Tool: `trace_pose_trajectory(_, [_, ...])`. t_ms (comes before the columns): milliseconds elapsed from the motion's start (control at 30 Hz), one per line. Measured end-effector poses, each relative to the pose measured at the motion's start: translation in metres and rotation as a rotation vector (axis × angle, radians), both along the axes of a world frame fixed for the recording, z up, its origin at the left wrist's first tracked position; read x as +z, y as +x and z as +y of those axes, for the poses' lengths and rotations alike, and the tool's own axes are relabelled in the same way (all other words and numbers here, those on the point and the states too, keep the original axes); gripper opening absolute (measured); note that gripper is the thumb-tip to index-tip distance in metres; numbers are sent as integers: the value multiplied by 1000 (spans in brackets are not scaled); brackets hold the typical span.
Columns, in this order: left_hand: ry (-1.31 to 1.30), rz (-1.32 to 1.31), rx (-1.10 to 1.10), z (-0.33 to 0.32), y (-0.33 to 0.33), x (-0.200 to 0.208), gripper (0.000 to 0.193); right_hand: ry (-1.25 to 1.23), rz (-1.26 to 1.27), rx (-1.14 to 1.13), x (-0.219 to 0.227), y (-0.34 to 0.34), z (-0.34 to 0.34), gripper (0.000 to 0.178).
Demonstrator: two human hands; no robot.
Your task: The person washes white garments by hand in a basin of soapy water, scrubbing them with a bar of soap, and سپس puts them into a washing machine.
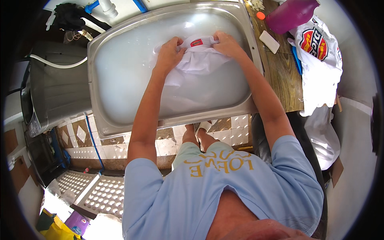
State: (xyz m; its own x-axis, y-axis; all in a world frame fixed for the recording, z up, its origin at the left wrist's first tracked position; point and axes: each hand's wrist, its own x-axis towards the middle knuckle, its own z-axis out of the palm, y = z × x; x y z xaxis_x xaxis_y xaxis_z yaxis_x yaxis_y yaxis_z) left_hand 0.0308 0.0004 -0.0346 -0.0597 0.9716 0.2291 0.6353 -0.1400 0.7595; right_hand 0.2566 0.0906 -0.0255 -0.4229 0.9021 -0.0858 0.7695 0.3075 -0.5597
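The left hand (171, 55) and right hand (227, 45) pinch a white garment (203, 63) on either side of its red label (196, 43), fingertips partly hidden; cloudy water (124, 80) in the metal sink (108, 130) obscures its submerged edges.

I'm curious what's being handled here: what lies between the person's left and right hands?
In the head view, a stretch of white garment bearing a red label spans between the left hand and right hand.
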Motion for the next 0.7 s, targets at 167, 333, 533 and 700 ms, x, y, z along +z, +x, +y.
trace_pose_trajectory(167, [-292,-658,19,-6,-26,7,13,-383,452,29,37,25,9,17])
trace_pose_trajectory(333, [-211,-847,17,-16,-32,62,9,-486,769,125,86,41,0,15])
trace_pose_trajectory(533, [-109,-769,0,-22,-23,63,13,-274,418,166,98,43,-14,11])
trace_pose_trajectory(700, [-134,-758,-45,-19,-27,64,6,-346,410,191,87,40,-10,15])
